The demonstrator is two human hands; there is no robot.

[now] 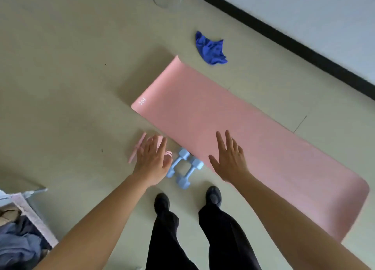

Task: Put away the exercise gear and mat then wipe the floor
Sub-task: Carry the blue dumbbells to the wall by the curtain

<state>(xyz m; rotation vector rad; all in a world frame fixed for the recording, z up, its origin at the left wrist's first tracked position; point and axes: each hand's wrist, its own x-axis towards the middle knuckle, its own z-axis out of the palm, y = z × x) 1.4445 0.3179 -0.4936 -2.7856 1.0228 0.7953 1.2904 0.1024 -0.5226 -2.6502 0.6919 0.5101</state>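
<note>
Nothing is being stowed yet.
Left hand [152, 160] and right hand [229, 160] are reaching wide, empty; mat [233, 117] lying unrolled, dumbbells [184, 166] at its eight o'clock.

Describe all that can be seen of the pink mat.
The pink mat is a long, smooth rectangle, seemingly foam or rubber, unrolled flat on the floor. A small white logo marks one corner. Two light-blue dumbbells lie close by its near edge. The open right hand is seen over it; contact is unclear.
</note>
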